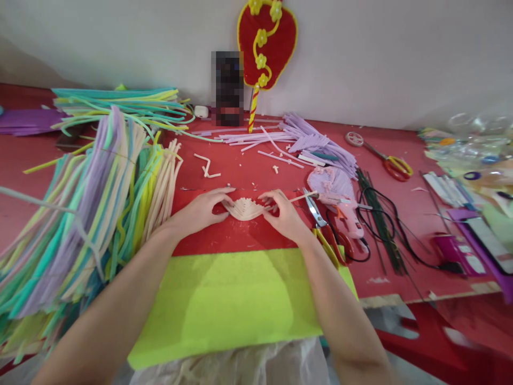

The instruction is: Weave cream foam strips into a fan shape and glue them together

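Observation:
Between my hands is a cream fan-shaped piece made of bent pipe cleaners (pixel 245 209), over the red tabletop. My left hand (pixel 210 207) pinches its left end between thumb and fingers. At the opposite end, the fingers of my right hand (pixel 281 213) close on the piece. One cream stem (pixel 301 197) sticks out to the right beyond my right hand. Scissors with yellow and red handles (pixel 316 213) lie just right of that hand, beside a pink glue gun (pixel 349 213) and a lilac pipe-cleaner piece (pixel 331 182).
Bundles of coloured pipe cleaners (pixel 80 214) cover the left side. Lilac pipe cleaners (pixel 316 141) lie at the back, below a red fan with yellow flowers (pixel 270 48). A lime-green sheet (pixel 240 299) spans the front edge. A black cord (pixel 395 219) and more scissors (pixel 390 160) are right.

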Action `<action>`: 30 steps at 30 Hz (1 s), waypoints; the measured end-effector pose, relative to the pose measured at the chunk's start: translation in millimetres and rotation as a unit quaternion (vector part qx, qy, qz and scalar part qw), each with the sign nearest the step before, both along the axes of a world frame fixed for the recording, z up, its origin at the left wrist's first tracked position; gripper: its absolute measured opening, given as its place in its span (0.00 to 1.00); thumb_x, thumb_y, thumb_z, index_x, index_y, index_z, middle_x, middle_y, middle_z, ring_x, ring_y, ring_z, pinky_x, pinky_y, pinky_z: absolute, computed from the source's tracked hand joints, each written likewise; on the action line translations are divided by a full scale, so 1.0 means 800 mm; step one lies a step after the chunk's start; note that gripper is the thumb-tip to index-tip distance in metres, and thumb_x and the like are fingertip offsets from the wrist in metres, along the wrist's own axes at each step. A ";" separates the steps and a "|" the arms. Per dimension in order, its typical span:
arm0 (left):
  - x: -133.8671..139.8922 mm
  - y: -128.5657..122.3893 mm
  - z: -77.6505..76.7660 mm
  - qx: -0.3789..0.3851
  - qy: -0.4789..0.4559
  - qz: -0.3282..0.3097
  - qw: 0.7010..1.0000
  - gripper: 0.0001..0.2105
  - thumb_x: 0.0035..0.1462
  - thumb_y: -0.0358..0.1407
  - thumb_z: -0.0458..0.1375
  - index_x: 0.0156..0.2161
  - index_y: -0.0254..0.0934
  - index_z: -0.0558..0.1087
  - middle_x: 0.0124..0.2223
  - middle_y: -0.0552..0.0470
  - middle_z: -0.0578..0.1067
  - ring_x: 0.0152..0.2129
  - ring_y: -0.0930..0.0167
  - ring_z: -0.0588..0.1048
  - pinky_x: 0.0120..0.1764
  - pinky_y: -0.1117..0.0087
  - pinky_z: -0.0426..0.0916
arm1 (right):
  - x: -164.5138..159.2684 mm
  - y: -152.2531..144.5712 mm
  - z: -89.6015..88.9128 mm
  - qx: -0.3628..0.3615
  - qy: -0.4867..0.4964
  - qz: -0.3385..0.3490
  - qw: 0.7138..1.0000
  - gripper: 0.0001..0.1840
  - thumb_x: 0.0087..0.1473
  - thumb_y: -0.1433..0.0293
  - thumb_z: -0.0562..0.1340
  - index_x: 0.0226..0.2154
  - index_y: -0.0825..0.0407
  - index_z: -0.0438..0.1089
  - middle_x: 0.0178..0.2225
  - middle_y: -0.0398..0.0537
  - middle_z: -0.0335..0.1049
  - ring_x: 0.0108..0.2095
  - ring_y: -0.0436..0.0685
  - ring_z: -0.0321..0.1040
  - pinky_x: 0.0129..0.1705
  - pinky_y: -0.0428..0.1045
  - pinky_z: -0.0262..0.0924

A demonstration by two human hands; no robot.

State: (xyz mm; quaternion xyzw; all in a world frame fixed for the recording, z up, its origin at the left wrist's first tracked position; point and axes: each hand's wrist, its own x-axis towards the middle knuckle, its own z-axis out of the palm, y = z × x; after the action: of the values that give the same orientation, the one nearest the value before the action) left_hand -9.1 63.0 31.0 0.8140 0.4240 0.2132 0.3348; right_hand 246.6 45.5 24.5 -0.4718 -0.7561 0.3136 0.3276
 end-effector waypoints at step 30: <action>-0.003 0.001 -0.006 -0.001 -0.002 -0.007 1.000 0.09 0.54 0.34 0.56 0.42 0.39 0.72 0.57 0.48 0.69 0.52 0.67 0.69 0.57 0.61 0.62 | 0.005 0.004 0.001 -0.023 0.019 0.010 0.999 0.07 0.58 0.70 0.57 0.41 0.49 0.65 0.39 0.48 0.63 0.39 0.53 0.66 0.41 0.51 0.65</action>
State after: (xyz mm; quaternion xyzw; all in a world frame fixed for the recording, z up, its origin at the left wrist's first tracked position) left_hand -11.3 64.1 26.5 0.8162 0.4182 0.2118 0.3378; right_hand 250.8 48.6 25.2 -0.4659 -0.7467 0.3434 0.3279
